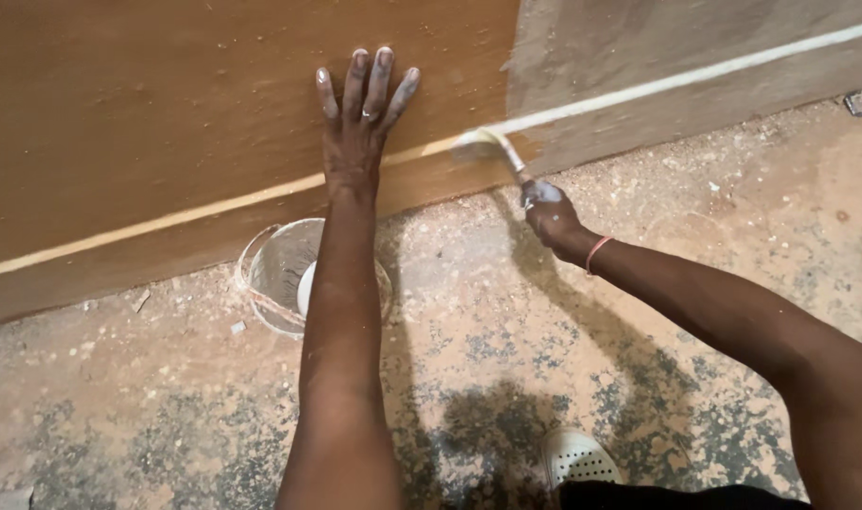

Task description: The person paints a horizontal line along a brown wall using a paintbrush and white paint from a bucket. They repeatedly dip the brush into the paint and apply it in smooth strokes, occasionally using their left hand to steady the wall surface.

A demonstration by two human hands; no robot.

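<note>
The left hand [360, 123] lay flat, fingers spread, on the brown wall [148, 113]. At its three o'clock the right hand [547, 212] gripped a paintbrush [492, 146], bristles on the pale stripe [686, 77]: painting seemed underway. Continuing would call for a steady stroke; the paint bucket [275, 274] stood at six o'clock.

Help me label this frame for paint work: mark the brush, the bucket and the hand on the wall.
paintbrush [483, 144], head view, on the paint-loaded bristles.
bucket [275, 269], head view, on its inner wall.
left hand [357, 127], head view, on the back of the hand.
</note>
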